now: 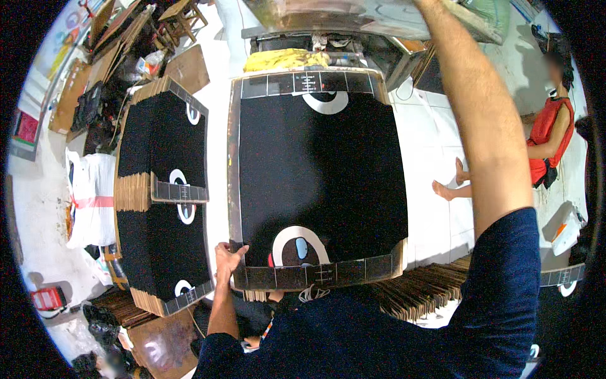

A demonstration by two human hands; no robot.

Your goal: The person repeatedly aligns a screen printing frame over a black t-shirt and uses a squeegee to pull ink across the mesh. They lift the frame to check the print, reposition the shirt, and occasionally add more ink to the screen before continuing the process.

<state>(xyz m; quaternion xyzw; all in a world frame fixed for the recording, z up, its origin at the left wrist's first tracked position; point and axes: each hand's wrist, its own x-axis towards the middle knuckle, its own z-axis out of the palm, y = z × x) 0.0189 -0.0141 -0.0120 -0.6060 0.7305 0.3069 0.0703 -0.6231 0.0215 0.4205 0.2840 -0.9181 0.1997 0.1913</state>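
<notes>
In front of me lies a large black printed cardboard sheet (322, 170) with white ring and eye-like prints, and dark strips with white lines along its far and near edges. My left hand (228, 258) pinches its near left corner, the thumb on top and the other fingers at the edge. My right arm (489, 120) stretches up across the view to the far side. My right hand is out of sight past the upper rim, near a raised glossy, stained panel (334, 16).
Left stands a stack of similar black sheets (180, 246). Upright cardboard pieces (429, 287) line the near right side. A yellow cloth (284, 60) lies beyond the sheet. A person in red (555, 132) sits at the right. A white sack (91, 199) is far left.
</notes>
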